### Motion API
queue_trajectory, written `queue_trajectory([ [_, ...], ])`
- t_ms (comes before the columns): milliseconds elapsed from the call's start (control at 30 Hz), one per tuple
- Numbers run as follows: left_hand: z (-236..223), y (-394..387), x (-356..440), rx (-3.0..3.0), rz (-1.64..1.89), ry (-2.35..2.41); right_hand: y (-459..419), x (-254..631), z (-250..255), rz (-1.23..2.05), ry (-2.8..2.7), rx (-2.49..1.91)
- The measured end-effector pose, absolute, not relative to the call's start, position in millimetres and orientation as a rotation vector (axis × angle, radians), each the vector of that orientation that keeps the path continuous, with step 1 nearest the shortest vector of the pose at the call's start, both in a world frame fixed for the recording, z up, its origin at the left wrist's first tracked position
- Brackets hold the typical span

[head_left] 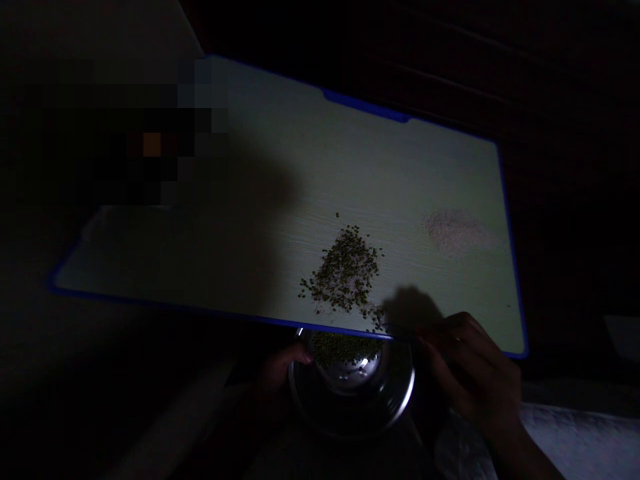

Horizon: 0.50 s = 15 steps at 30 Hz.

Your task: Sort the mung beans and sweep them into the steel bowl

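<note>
A round shiny metal bowl [400, 393] sits below the near edge of a pale, blue-rimmed board [360, 173]. Small green beans, probably mung beans [343, 347], lie inside it. My left hand [283, 367] grips the bowl's left rim, its thumb over the edge; the other fingers are lost in the dark. On the board, close to the near edge, spreads a loose pile of the same green beans [347, 267]. To the right of the pile, my right hand [473, 373] is closed at the board's edge, fingertips together near the stray beans. Whatever they pinch is too dark to make out.
A flat patch of pale pinkish grains or powder [455, 232] lies on the board's right part. The board's far edge has a blue handle strip [367, 107]. A blurred-out block covers the upper left. Whitish cloth [580, 437] shows at lower right. The surroundings are very dark.
</note>
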<state>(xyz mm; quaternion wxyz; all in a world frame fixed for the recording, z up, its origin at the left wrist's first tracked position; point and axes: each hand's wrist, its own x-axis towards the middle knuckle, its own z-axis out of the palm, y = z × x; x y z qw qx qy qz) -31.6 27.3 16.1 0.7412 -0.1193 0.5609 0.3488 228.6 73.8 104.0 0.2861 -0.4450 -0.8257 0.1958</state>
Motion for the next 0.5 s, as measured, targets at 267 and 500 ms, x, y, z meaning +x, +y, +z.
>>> queue_trajectory([
  [267,16.0,26.0,-32.6,-0.271,0.769,1.178,76.8,226.9,102.0,0.533,-2.207,-1.179],
  [500,13.5,23.1,-36.3,-0.282,0.746,1.219,77.0,227.3,102.8,0.554,-2.221,-1.136],
])
